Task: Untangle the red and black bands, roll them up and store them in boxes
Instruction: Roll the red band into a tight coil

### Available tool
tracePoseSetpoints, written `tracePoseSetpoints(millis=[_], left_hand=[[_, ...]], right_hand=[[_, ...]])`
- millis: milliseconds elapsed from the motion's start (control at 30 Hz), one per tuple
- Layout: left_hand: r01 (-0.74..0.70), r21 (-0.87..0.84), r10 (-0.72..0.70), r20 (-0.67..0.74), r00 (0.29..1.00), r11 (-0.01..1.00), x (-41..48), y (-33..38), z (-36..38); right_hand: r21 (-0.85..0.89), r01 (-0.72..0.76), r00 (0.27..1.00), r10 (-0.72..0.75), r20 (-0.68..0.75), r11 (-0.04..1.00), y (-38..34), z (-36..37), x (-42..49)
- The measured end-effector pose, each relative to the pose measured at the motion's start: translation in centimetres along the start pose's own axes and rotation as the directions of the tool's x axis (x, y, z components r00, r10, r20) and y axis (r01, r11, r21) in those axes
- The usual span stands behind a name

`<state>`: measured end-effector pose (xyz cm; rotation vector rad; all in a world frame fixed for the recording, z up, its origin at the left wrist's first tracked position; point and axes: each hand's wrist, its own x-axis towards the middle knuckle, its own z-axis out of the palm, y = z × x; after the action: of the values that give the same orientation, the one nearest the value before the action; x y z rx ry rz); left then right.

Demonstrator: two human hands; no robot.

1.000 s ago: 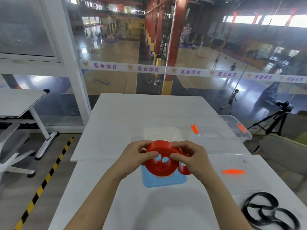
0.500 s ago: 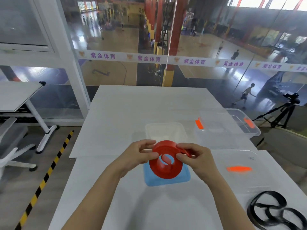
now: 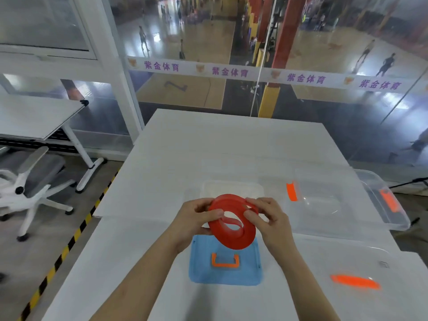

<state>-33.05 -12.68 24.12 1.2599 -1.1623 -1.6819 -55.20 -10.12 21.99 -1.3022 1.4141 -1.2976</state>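
The red band (image 3: 234, 235) is coiled into a flat roll, held in the air above the table. My left hand (image 3: 196, 216) pinches its left edge and my right hand (image 3: 268, 218) pinches its upper right edge. Just behind the roll stands a small clear box (image 3: 231, 187), open on top. Under the roll lies a blue lid (image 3: 224, 267) with an orange handle. The black band is out of view.
A large clear box (image 3: 328, 205) with orange clips stands at the right, and its clear lid (image 3: 354, 279) with an orange handle lies in front of it. The white table (image 3: 185, 147) reaches back to a glass wall. An office chair (image 3: 30, 179) stands on the left.
The roll has been lifted and tipped flatter between both hands. The view has tilted up, so the black band at the lower right dropped out of sight.
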Motion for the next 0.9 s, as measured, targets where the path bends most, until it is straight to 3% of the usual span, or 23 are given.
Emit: tracePoseSetpoints(millis=[200, 367, 533, 667, 733, 833, 900], left_hand=[[0.084, -0.053, -0.089, -0.102, 0.991, 0.995, 4.3, -1.7, 0.5], [0.156, -0.064, -0.164, -0.152, 0.975, 0.986, 8.1, -3.2, -1.7], [0.209, -0.041, -0.212, -0.127, 0.969, 0.977, 12.0, -4.6, -3.5], [0.182, 0.111, -0.166, -0.138, 0.976, 0.977, 15.2, -6.0, -4.5], [0.150, 0.264, -0.086, -0.240, 0.967, 0.953, 17.2, -7.2, -5.0], [0.128, 0.612, 0.117, -0.343, 0.932, 0.780, 20.1, -9.9, -6.1], [0.141, 0.684, 0.102, -0.302, 0.948, 0.715, 21.6, -11.8, -6.5]], right_hand=[[0.033, -0.167, 0.984, 0.168, -0.054, 0.985, 3.5, 0.9, 3.4], [-0.205, -0.192, 0.975, 0.210, 0.071, 0.960, 5.5, 2.1, 5.5], [-0.344, -0.163, 0.974, 0.206, 0.093, 0.925, 6.8, 3.7, 8.7], [-0.343, -0.246, 0.960, 0.277, 0.046, 0.907, 9.2, 4.7, 11.9], [-0.358, -0.290, 0.950, 0.311, 0.004, 0.888, 10.7, 4.9, 13.7], [-0.416, -0.323, 0.938, 0.345, -0.023, 0.850, 13.0, 5.2, 16.7], [-0.474, -0.331, 0.930, 0.367, -0.017, 0.816, 14.4, 5.5, 18.4]])
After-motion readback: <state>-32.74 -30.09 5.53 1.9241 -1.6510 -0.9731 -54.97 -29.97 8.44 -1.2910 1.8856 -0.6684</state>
